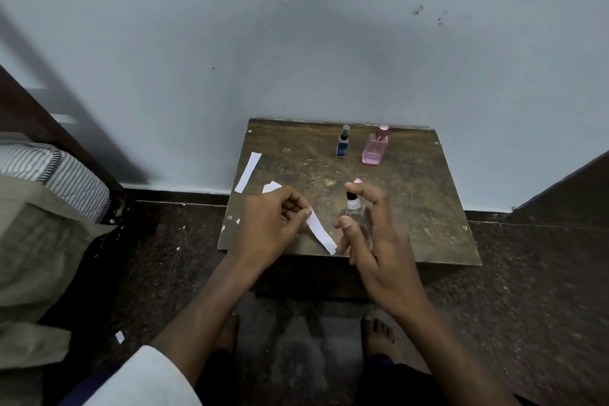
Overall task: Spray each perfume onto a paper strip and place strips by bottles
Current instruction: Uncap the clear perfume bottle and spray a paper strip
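Observation:
My left hand [270, 224] pinches one end of a white paper strip [321, 234] that slants down to the right above the small wooden table [412, 208]. My right hand [375, 234] grips a clear perfume bottle [354, 214], index finger on top of its black spray head, nozzle close to the strip. A dark blue bottle [342, 143] and a pink bottle [375, 147] stand upright side by side at the table's back. A pink cap [358, 180] lies just behind my right hand. Another strip [248, 171] lies at the table's left edge, and one more strip [271, 187] peeks out behind my left hand.
The table stands against a pale blue wall. A bed with striped bedding [49, 171] and a dark frame is at the left. Small paper scraps [119, 336] lie on the dark speckled floor. Bare feet [379, 330] show below the table's front edge.

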`<state>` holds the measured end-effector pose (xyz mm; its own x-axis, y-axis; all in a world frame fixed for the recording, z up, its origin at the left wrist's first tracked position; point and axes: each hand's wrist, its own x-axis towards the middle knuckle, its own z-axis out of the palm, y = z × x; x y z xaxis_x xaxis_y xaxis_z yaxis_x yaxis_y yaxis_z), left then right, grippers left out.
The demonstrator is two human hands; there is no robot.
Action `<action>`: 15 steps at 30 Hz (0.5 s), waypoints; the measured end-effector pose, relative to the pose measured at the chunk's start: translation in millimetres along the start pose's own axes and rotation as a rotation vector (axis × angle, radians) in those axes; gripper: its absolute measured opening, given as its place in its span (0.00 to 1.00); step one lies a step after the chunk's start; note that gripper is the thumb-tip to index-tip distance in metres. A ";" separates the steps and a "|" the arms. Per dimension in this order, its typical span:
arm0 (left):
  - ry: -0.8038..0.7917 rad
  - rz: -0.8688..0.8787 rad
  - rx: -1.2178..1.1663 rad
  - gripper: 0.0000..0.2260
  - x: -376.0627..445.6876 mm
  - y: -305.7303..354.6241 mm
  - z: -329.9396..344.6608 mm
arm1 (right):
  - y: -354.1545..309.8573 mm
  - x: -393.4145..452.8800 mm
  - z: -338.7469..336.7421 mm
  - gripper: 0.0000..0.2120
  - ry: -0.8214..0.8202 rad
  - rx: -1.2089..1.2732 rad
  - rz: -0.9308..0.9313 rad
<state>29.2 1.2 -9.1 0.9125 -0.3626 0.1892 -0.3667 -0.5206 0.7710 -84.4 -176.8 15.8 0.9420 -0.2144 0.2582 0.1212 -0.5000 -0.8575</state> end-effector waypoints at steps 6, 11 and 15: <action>0.154 -0.087 -0.137 0.03 -55.4 32.7 -24.7 | -28.7 -26.7 -16.0 0.20 0.108 0.022 -0.010; 0.211 -0.166 -0.251 0.03 -92.8 61.7 -35.3 | -63.7 -72.4 -24.9 0.22 0.174 -0.061 -0.102; 0.241 -0.210 -0.264 0.04 -123.7 69.1 -45.0 | -61.7 -106.6 -23.3 0.26 0.105 -0.105 -0.152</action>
<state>-100.8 44.8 48.1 0.9903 -0.0624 0.1241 -0.1380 -0.3361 0.9317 -199.5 -142.6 51.6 0.8768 -0.2137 0.4308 0.2210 -0.6166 -0.7556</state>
